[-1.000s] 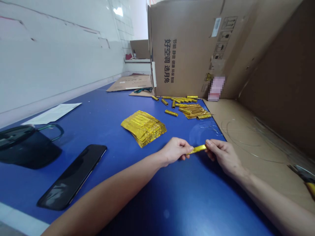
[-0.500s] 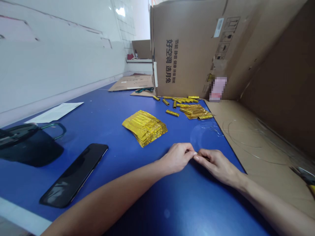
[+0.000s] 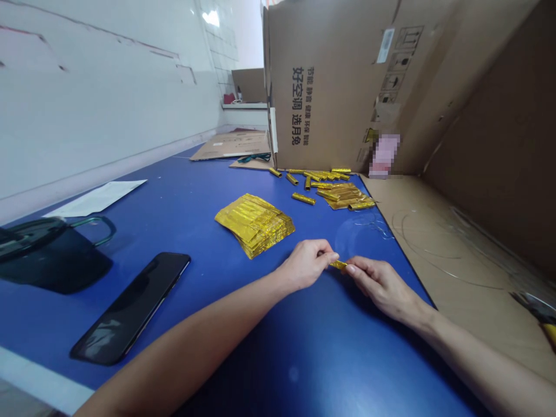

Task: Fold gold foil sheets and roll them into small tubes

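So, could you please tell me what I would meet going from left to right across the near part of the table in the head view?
Black mug → phone → foil stack → left hand → foil piece, pinched by both hands → right hand → cardboard sheet.

Your gold strip (image 3: 338, 265) shows only a short, shiny bit, lying nearly level, pinched between your left hand (image 3: 306, 265) and right hand (image 3: 377, 284).

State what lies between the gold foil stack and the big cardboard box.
Scattered gold foil rolls on the blue table, in the head view.
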The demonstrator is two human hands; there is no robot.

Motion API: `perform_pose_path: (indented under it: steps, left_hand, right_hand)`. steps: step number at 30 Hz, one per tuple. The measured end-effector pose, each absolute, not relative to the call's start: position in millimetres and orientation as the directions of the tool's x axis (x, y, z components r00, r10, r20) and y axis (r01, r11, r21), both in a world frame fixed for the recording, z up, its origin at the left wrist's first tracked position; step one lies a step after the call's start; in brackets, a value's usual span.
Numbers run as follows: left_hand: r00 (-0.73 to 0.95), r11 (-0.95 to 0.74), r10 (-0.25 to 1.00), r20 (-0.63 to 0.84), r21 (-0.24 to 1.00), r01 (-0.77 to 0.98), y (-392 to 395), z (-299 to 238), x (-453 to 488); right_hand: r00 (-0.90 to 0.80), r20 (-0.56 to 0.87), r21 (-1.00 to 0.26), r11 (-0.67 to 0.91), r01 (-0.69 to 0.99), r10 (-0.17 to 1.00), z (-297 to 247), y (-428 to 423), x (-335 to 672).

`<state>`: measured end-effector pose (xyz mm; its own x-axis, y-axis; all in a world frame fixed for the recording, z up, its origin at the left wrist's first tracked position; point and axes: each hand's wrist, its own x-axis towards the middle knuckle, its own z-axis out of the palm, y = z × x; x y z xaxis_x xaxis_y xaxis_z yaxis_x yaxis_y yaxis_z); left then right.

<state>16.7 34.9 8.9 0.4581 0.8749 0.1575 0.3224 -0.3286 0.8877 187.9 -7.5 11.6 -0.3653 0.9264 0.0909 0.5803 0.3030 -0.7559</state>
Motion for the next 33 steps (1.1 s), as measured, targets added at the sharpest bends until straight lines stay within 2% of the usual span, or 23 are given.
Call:
perform_pose_path:
  steps: [3,8,10,13,16,20,22,28,33]
  left_hand:
    - [0.463,-0.234,0.882,0.088,0.935,0.267,36,6,17]
    - [0.499,-0.046,0.865,-0.041,0.986,0.162,34,4,20]
    - [0.494,-0.012,0.868,-0.054,0.992,0.129,35,3,21]
    - [0.457,-0.040,0.889,-0.011,0.994,0.103,36,1,22]
    - [0.415,-0.132,0.906,0.079,0.986,0.099,35,1,22]
    - [0.372,-0.353,0.888,0.270,0.919,0.175,28,4,20]
    - [0.353,-0.400,0.881,0.314,0.893,0.203,26,5,20]
    - [0.303,-0.213,0.931,0.206,0.977,-0.010,29,4,26]
    - [0.335,-0.020,0.939,0.080,0.984,-0.179,22,8,31]
  right_hand:
    - [-0.365,0.149,-0.704,0.358,0.614,0.919,10,-8,188]
    - [-0.401,0.292,-0.449,0.495,0.744,0.868,3,-9,194]
    - [-0.393,0.323,-0.423,0.503,0.754,0.861,2,-8,195]
    - [-0.354,0.306,-0.544,0.467,0.697,0.884,5,-8,193]
    - [-0.320,0.216,-0.682,0.377,0.627,0.922,12,-9,190]
    - [-0.288,0.096,-0.758,0.258,0.599,0.953,14,-8,188]
    - [-0.281,0.079,-0.774,0.236,0.588,0.957,12,-8,188]
    - [-0.261,0.197,-0.713,0.321,0.624,0.945,8,-10,188]
    - [-0.203,0.193,-0.793,0.275,0.544,0.960,7,-12,184]
